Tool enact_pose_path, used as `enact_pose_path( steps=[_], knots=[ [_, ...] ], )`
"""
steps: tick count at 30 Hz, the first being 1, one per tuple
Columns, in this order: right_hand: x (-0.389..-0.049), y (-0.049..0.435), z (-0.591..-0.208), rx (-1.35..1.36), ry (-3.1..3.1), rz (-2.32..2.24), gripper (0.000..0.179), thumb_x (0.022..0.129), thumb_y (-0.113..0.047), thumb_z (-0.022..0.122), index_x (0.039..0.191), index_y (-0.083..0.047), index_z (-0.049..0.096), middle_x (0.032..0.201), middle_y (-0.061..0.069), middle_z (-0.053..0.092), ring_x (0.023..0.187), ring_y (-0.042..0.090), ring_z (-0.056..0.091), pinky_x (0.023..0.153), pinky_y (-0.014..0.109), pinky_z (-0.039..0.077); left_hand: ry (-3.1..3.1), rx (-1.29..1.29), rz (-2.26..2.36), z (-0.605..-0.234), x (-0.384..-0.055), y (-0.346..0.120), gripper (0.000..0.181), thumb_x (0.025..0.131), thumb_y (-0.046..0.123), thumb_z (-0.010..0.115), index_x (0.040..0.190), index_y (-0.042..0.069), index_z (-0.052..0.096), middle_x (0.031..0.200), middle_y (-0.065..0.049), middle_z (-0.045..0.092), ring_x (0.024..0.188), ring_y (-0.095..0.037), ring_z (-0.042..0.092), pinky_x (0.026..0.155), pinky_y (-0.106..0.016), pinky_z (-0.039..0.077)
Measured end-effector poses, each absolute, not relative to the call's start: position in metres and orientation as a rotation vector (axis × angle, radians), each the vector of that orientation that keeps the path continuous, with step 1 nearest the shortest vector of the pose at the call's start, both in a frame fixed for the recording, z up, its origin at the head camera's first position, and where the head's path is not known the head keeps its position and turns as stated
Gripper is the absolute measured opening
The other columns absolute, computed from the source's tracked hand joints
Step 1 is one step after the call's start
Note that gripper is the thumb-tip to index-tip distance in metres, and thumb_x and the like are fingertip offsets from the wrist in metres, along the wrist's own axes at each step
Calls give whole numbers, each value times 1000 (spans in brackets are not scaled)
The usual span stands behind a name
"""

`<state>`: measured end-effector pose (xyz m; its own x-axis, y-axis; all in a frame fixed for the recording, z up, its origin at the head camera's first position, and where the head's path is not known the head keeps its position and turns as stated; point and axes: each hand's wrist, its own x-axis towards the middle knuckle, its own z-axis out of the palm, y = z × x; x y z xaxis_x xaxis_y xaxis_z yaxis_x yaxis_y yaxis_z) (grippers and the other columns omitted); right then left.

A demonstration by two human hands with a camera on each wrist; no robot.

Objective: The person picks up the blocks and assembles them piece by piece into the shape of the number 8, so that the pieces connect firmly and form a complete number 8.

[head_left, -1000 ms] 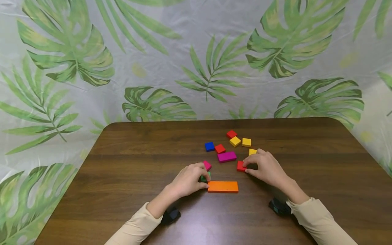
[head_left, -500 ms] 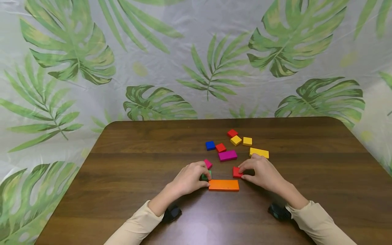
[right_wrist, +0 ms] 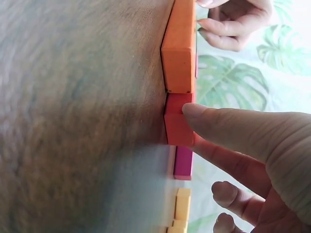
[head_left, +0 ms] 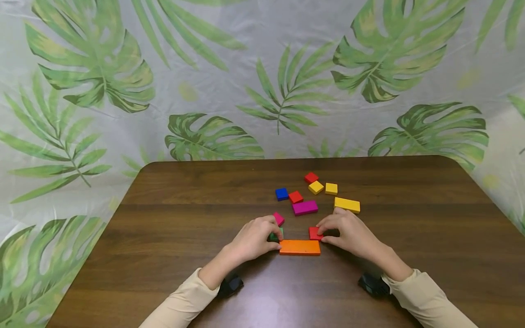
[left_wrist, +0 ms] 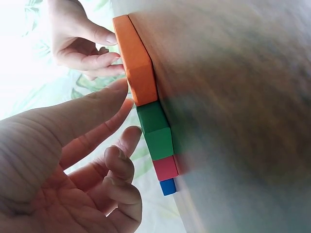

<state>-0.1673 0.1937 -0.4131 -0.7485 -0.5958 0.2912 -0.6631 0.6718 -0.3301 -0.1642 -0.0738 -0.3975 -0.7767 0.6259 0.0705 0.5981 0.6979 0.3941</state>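
An orange rectangular block [head_left: 299, 247] lies flat on the table. Just behind its left end is a green block [left_wrist: 159, 141], partly covered by my left hand [head_left: 255, 239] in the head view. The left thumb and index fingertips rest at the orange block's top left corner, the other fingers loosely bent. My right hand [head_left: 346, 231] pinches a small red square block [head_left: 314, 233] between thumb and index finger. That red block sits right behind the orange block's right end. In the right wrist view the thumb presses on top of the red block.
Behind the hands lie a pink block [head_left: 279, 218], a purple block [head_left: 305, 208], a blue block [head_left: 281, 194], two other red blocks [head_left: 295, 197] and several yellow blocks [head_left: 347, 205]. A leaf-print cloth [head_left: 213, 91] hangs beyond the table's far edge.
My right hand has slid the red block left and toward me, up to the orange block's right end, uncovering the long yellow block. The left hand stays by the orange block.
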Motion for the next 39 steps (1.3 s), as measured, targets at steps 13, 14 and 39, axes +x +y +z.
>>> enact_pose_path(
  steps=[13,14,39],
  knots=[
    [-168,194,-414,1066,-2692,633,12,71,-17,80,81,-18,74,89,-4,73,80,12,56,67,20,41,2827,997,615,-397,-163,-73,11,78,26,76,84,17,73,89,5,60,75,-8,55,62,-17,43],
    [-168,194,-414,1068,-2690,633,12,71,-17,80,81,-18,74,89,-4,73,81,12,56,68,20,42,2827,999,616,-398,-163,-73,11,78,26,76,84,17,73,89,5,60,75,-8,56,62,-17,43],
    [-162,193,-411,994,-2742,605,14,72,-16,80,83,-21,73,91,-7,72,84,12,56,75,29,37,2823,1025,627,-398,-164,-74,11,79,26,75,83,16,73,89,5,61,77,-9,57,65,-17,44]
  ],
)
